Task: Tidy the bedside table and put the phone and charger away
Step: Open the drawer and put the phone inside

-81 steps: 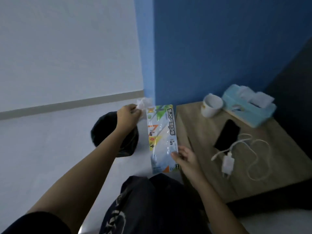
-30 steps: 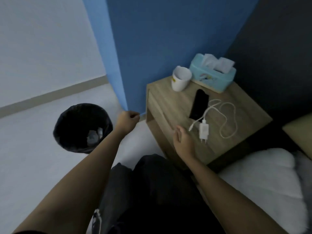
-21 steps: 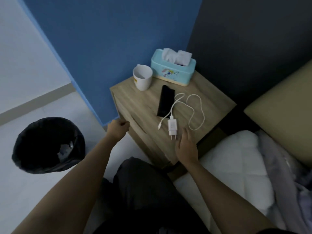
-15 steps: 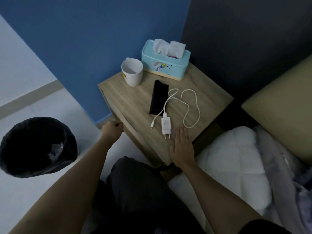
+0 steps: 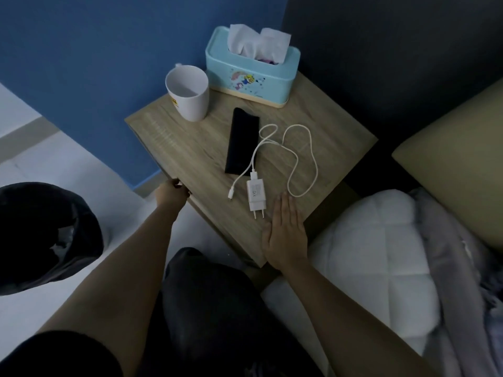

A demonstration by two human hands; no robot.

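A black phone (image 5: 242,141) lies face down in the middle of the wooden bedside table (image 5: 190,153). Just right of it a white charger plug (image 5: 255,194) lies with its looped white cable (image 5: 296,156) crossing the phone's lower corner. My right hand (image 5: 285,232) rests flat on the table's near corner, fingers together, fingertips beside the plug's prongs. My left hand (image 5: 171,191) curls around the table's front left edge, its fingers hidden under the top.
A white cup (image 5: 189,92) and a light blue tissue box (image 5: 251,69) stand at the table's back by the blue wall. A black bin (image 5: 40,235) with crumpled rubbish sits on the floor at left. White bedding (image 5: 381,254) and a beige pillow (image 5: 462,153) lie at right.
The scissors packet and tissue left my hands earlier. My view swung right and closer over the table. My left hand went to the table's front edge; my right hand settled flat by the plug.
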